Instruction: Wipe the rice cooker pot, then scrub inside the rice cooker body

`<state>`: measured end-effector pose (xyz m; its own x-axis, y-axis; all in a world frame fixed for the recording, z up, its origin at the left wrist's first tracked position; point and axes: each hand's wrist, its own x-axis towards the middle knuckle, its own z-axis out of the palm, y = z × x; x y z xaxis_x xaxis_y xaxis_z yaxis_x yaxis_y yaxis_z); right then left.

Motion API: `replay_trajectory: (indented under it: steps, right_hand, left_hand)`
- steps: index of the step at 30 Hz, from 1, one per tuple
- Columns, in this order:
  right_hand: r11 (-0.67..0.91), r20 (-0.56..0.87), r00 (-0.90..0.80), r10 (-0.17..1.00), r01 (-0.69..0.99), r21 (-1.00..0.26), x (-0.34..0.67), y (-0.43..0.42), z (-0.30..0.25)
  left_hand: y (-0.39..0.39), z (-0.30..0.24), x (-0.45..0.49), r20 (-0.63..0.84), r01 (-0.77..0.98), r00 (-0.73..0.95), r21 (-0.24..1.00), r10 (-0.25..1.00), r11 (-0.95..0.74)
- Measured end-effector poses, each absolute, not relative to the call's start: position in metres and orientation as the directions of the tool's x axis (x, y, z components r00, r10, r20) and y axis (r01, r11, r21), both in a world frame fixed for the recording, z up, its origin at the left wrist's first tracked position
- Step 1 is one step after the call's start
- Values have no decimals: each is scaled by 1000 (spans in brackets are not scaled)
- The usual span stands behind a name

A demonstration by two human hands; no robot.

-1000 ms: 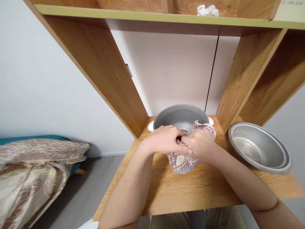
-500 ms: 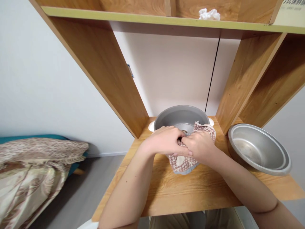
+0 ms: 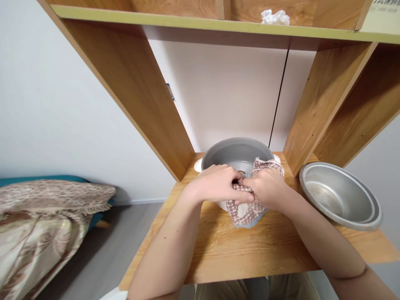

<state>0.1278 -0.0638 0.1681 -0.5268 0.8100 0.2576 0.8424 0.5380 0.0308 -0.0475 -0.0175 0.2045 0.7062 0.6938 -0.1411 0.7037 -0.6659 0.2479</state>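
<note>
A grey round pot point(image 3: 235, 151) with white side handles stands on the wooden desktop in front of me. My left hand point(image 3: 218, 183) is closed over its near rim, fingers curled inward and thumb along the outside. A brown-and-white patterned cloth point(image 3: 245, 213) drapes over the near right part of the rim and hangs down the outside. My right hand point(image 3: 268, 187) is closed on this cloth, pressing it against the rim, close to the left thumb. Both hands' fingertips are mostly hidden.
On the right of the desktop point(image 3: 250, 250) rests a silver metal inner pot point(image 3: 334, 196). Wooden uprights flank the pot, with a shelf point(image 3: 203, 26) overhead carrying crumpled white tissue point(image 3: 275, 17). Patterned fabric point(image 3: 53, 216) covers a teal seat at left.
My right hand has shifted slightly to the right along the rim with the cloth. The cloth's hanging part has moved right too. My left hand stays nearly in place.
</note>
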Motion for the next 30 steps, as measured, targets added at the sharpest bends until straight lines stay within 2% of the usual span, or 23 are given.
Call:
replay_trajectory:
  steps: [8,16,25,30]
  right_hand:
    - [516,370,-481,795,857,5,112,-65,154]
    - [566,249,-552,796,824,19,131,-62,170]
    - [512,347,-487,802,859,20,113,-65,153]
    - [518,270,-504,820,855,23,118,-65,161]
  left_hand:
    - [-16,206,-46,-131,669,741,240,659,-704]
    - [-15,203,-49,-124,689,721,233,682,-686]
    - [-17,207,-45,-142,673,737,236,660,-701]
    - [-15,206,-48,-145,680,731,232,667,-695]
